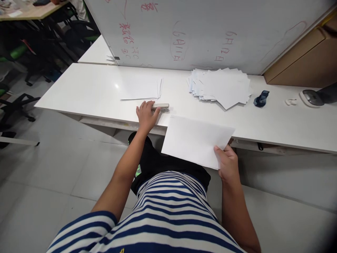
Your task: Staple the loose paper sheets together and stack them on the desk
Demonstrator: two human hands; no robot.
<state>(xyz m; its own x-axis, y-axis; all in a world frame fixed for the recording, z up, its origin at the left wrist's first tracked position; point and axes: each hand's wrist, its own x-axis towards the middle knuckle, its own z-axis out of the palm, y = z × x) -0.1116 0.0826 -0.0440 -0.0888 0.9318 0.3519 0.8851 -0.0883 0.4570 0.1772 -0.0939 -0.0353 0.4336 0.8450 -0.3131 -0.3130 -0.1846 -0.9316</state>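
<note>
A light-coloured stapler (163, 106) lies on the white desk, and my left hand (147, 113) is on it, with thumb and fingers around its left end. That end is hidden under the hand. My right hand (228, 162) pinches the lower right corner of white paper (196, 138), thumb on top and fingers beneath. The paper is held over the desk's front edge and my lap; I cannot tell how many sheets it is. Behind the stapler rests a small set of white sheets (140, 88), and farther right is a large, untidy pile of paper (223, 86).
The white desk (284, 123) has an open shelf under its front edge. A whiteboard (200, 31) with red writing stands behind. To the right are a dark blue rolled item (261, 98), a small white object (290, 102) and a cardboard box (297, 59). Chairs (18, 52) stand left.
</note>
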